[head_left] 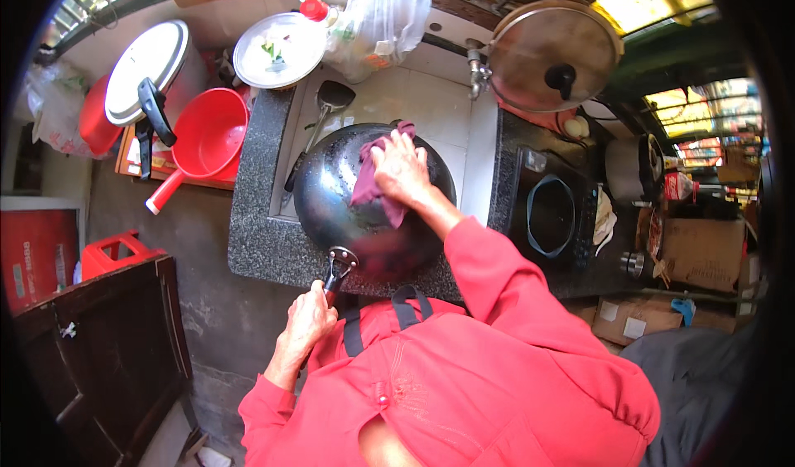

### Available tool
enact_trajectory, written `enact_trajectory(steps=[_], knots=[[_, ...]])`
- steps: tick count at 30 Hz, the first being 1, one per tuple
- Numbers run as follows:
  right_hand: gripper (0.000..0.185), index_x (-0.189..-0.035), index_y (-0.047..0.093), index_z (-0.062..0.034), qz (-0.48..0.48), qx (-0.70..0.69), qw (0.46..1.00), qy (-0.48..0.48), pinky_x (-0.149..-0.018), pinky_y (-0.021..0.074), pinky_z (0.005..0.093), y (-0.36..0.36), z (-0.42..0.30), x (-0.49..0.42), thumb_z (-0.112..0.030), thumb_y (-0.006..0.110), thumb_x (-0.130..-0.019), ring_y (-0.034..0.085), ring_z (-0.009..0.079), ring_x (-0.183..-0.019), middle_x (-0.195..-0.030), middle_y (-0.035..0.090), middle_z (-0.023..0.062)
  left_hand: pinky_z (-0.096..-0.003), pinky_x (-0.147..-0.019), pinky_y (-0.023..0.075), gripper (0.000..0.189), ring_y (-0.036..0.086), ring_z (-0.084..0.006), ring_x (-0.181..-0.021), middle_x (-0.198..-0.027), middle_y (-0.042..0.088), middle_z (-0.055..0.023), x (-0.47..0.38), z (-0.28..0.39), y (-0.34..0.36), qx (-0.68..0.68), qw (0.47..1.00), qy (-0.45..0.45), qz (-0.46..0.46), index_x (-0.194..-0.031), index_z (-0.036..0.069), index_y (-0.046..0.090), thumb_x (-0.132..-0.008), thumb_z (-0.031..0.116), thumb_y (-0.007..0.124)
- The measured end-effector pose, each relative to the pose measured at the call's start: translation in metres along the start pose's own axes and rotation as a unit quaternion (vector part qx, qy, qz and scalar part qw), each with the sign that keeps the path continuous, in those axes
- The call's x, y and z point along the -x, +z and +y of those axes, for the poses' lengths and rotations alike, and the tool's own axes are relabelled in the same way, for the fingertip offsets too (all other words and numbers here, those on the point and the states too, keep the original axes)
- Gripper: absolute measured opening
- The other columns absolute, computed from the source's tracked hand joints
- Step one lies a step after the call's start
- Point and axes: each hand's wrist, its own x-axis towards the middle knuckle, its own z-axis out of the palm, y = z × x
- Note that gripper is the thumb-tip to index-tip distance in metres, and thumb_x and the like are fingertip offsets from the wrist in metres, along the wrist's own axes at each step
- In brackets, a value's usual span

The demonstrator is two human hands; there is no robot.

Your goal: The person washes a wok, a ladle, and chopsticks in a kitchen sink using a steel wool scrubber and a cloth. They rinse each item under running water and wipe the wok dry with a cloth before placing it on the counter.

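A dark metal wok [329,187] is held bottom up over the tiled sink [422,97] and its speckled stone rim [261,231]. My left hand [307,318] grips the wok's handle [335,274], close to my body. Pressed to the wok's rounded underside, my right hand [400,166] holds a purple cloth [369,184]. Water drops dot the dark metal near the cloth. Behind the wok's left side, a spatula [332,100] with a dark blade leans in the sink. The inside of the wok is hidden from me.
Left of the sink are a red ladle-like basin [211,131] with a handle and a pressure cooker [149,72]. A lidded plate [279,51] and plastic bag [385,26] sit behind. At right stand a tap [477,72], a round pan lid [553,54] and a black cooktop [549,209].
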Motion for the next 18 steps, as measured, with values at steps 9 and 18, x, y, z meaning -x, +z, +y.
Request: enact_trajectory(steps=[9, 18], knots=[[0.046, -0.116, 0.055, -0.0012, -0.092, -0.145, 0.984, 0.050, -0.095, 0.0400, 0.0446, 0.042, 0.066, -0.133, -0.035, 0.039, -0.090, 0.051, 0.0424, -0.110, -0.120, 0.054, 0.0233, -0.0474, -0.074, 0.0477, 0.030, 0.061, -0.0422, -0.082, -0.083, 0.064, -0.0227, 0.004, 0.001, 0.003, 0.017, 0.997, -0.069, -0.019, -0.097, 0.001, 0.051, -0.069, 0.010, 0.059], [0.040, -0.111, 0.057, 0.0008, -0.105, -0.065, 0.987, -0.098, -0.092, 0.0417, 0.0424, -0.006, -0.020, -0.081, -0.029, 0.052, -0.083, 0.053, 0.0362, -0.108, -0.115, 0.055, 0.0233, -0.0471, -0.079, 0.0457, 0.027, 0.058, -0.0440, -0.093, -0.090, 0.062, -0.0265, -0.010, 0.015, -0.014, 0.027, 0.997, -0.053, -0.053, -0.094, 0.001, 0.050, -0.070, 0.012, 0.056]])
